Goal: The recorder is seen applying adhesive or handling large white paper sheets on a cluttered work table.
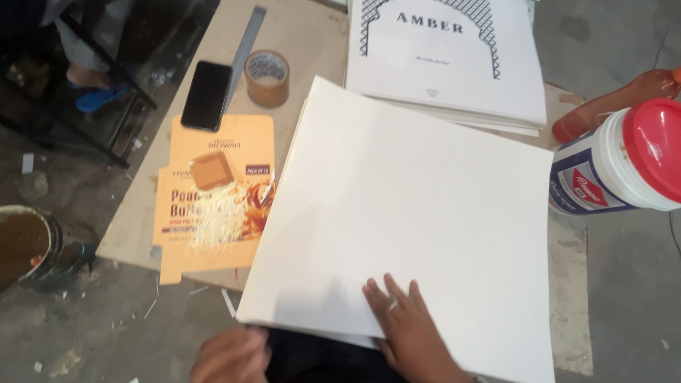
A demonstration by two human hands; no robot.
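Note:
A stack of large blank white sheets (411,206) lies on a brown board (298,35) on the floor. My right hand (406,332) rests flat on the near edge of the top sheet, fingers spread. My left hand (230,354) is blurred at the bottom, just below the stack's near left corner, and I cannot tell whether it touches the sheets. A second pile of white sheets with a black arched print (447,57) sits behind the blank stack.
A flattened orange carton (213,191) lies left of the sheets. Behind it are a black phone (206,94), a roll of brown tape (267,76) and a metal ruler (245,50). A white tub with a red lid (624,159) stands right; a tin (28,245) left.

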